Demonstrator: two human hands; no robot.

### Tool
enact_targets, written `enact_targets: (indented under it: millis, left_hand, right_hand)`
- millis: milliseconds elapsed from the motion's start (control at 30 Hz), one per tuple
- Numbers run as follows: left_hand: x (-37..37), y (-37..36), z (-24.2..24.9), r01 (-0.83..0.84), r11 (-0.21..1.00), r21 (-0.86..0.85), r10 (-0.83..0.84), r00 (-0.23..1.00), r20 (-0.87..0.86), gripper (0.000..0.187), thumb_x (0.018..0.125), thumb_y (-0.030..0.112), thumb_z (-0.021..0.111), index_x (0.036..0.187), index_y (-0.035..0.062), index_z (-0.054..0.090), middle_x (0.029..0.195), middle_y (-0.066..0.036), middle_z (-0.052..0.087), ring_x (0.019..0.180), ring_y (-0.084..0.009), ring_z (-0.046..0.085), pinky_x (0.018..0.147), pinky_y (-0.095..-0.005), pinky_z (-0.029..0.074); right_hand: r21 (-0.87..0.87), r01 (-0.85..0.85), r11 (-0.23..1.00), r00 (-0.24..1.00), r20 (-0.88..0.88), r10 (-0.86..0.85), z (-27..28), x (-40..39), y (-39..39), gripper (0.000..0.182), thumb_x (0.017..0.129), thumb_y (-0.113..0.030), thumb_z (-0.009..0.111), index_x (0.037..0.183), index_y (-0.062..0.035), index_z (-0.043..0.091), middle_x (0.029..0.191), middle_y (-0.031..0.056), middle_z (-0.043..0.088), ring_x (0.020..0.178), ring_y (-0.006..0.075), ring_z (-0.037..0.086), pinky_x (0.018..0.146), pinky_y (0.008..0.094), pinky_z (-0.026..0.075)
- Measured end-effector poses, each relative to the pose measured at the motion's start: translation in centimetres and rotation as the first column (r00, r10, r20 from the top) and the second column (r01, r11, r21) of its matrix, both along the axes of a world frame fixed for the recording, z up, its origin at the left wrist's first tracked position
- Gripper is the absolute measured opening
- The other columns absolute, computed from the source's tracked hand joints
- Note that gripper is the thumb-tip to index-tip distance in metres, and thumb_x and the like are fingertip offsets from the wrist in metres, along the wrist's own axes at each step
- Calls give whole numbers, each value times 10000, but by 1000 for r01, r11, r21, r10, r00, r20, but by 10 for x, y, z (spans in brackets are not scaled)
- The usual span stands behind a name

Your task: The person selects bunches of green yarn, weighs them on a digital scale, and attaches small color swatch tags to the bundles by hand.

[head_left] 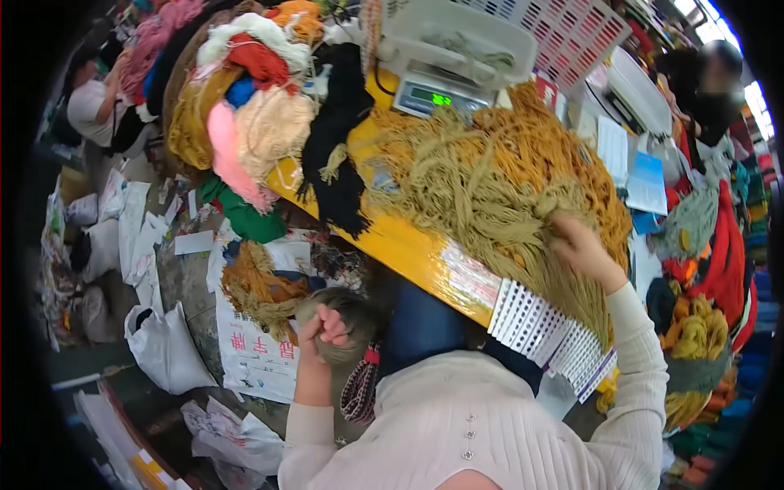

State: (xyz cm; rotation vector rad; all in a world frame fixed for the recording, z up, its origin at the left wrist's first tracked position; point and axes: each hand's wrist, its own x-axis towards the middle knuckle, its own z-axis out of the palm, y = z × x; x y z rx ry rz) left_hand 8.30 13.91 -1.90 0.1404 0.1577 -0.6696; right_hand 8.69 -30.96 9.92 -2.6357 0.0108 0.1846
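Note:
On the right of the yellow table [390, 260], my right hand [581, 251] touches a pile of olive-green yarn [457, 175], its fingers partly sunk in the strands. Orange-brown yarn [531, 122] lies behind and beside the olive strands. My left hand [327, 327] is raised below the table's left edge, fingers curled over a grey-green bundle [341, 314]; whether it grips the bundle is unclear. White perforated cards [543, 331] lie at the table's near edge, just below my right hand.
Behind the yarn stands a scale [441, 100] with a white tray [457, 41]. Black yarn [336, 139] hangs over the table's edge beside coloured skeins [253, 90]. White bags [167, 347] lie on the floor at left. People [91, 102] are at the far left and upper right.

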Motion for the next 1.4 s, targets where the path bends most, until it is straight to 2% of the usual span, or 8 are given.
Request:
enact_targets:
  millis: [133, 400, 533, 700, 767, 900, 1167, 1400]
  left_hand:
    - [1, -20, 23, 113, 992, 48, -113, 994, 11, 129, 803, 139, 444, 879, 59, 511, 501, 27, 368, 442, -61, 337, 466, -213, 288]
    - [-3, -48, 12, 222, 975, -12, -222, 975, 32, 136, 803, 144, 444, 879, 56, 515, 528, 6, 394, 458, -89, 349, 481, -236, 301]
    - [7, -62, 28, -32, 989, 144, 19, 995, 94, 278, 818, 213, 428, 1005, 13, 475, 821, -79, 500, 726, -165, 479, 642, -317, 384]
    - [46, -109, 72, -155, 920, 360, 82, 974, 209, 475, 846, 349, 337, 1151, -15, 361, 1159, -150, 411, 1005, -245, 450, 862, -370, 345]
    - [56, -122, 72, -38, 940, 339, -72, 950, 305, 559, 846, 388, 295, 1193, -49, 274, 1189, -154, 378, 1068, -239, 402, 905, -349, 306]
    - [57, -136, 86, 4, 949, 314, -121, 928, 353, 648, 838, 440, 260, 1202, -94, 233, 1209, -157, 352, 1104, -220, 369, 917, -313, 292]
    - [46, -131, 77, 47, 994, 95, -78, 934, 349, 631, 841, 440, 255, 1180, -91, 286, 1179, -158, 386, 1053, -216, 415, 900, -319, 307]
    - [41, -133, 79, -42, 985, 166, -20, 934, 355, 477, 824, 290, 394, 1145, -62, 360, 1103, -133, 451, 994, -194, 454, 860, -308, 346]
  right_hand:
    - [-161, 246, 956, 791, 603, -103, 10, 36, -18, 279, 711, -66, 525, 982, -5, 504, 953, 151, 517, 869, 276, 504, 699, 326, 426]
    - [171, 33, 985, 954, 287, -82, 11, 90, 51, 171, 706, -63, 541, 867, -5, 555, 708, 105, 559, 630, 185, 535, 594, 274, 429]
    - [375, -109, 921, 958, 285, -2, 6, 115, 96, 118, 700, -76, 546, 788, -1, 572, 696, 97, 556, 621, 164, 530, 575, 256, 420]
    - [834, -48, 550, 987, -45, 154, -3, 74, 173, 101, 735, -65, 556, 768, 29, 571, 757, 32, 539, 597, 76, 500, 514, 202, 397]
    - [906, 145, 396, 959, -228, 169, 1, 58, 188, 109, 735, -64, 551, 777, 36, 569, 711, 35, 539, 531, 65, 486, 468, 187, 388]
    - [888, 340, 311, 932, -363, 18, 7, 45, 173, 87, 733, -47, 531, 760, 19, 582, 607, 33, 540, 479, 41, 462, 425, 169, 360]
    - [924, 379, -54, 925, -375, 66, 3, 34, 164, 95, 742, -36, 513, 763, 16, 588, 656, 67, 582, 478, 56, 493, 424, 150, 365]
    - [906, 417, -73, 901, -402, 161, 9, 30, 160, 108, 779, -81, 494, 797, 5, 557, 689, 96, 589, 520, 95, 549, 455, 164, 420]
